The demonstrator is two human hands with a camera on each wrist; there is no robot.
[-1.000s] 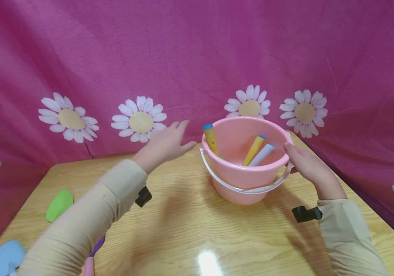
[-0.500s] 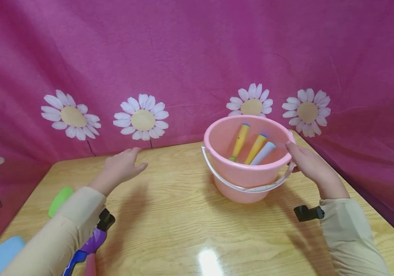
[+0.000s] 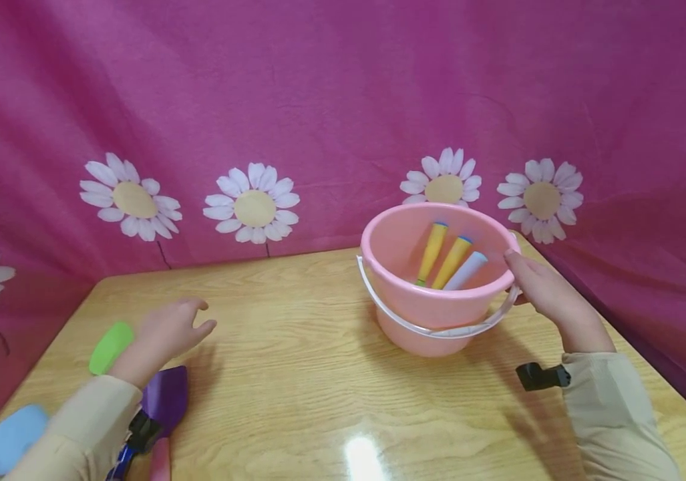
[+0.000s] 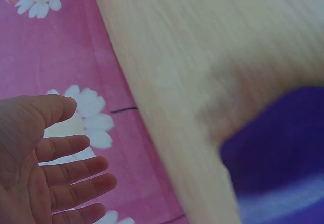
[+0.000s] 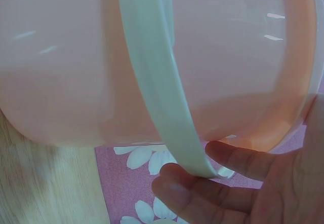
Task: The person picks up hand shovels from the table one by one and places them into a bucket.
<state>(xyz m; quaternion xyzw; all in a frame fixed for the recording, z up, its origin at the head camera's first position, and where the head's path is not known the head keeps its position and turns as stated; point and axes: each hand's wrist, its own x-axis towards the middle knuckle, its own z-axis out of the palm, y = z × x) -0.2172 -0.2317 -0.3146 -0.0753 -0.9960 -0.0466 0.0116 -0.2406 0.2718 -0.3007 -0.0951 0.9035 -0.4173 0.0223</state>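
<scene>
A pink bucket (image 3: 417, 310) with a white handle (image 3: 421, 329) hanging across its front stands on the right of the table. My right hand (image 3: 544, 290) grips its right rim, thumb on the edge and fingers below, near the handle's end in the right wrist view. Inside lean two yellow handles (image 3: 453, 262) with blue ends and a pale grip (image 3: 465, 270); their lower parts are hidden. My left hand (image 3: 165, 334) is above the table's left side, fingers spread and holding nothing. Below it lies a purple shovel-like head (image 3: 165, 399), and beside it a green one (image 3: 111, 347).
Farther left lies a light blue rounded head (image 3: 15, 437), partly behind the sleeve. A pink handle (image 3: 161, 461) and a dark blue shaft (image 3: 121, 462) lie at the front left. A magenta cloth (image 3: 330, 100) with daisies hangs behind the wooden table (image 3: 294, 374).
My left hand has moved from beside the bucket to the left and toward me. The yellow handle at the bucket's left rim has slid inward. My right hand stays on the rim.
</scene>
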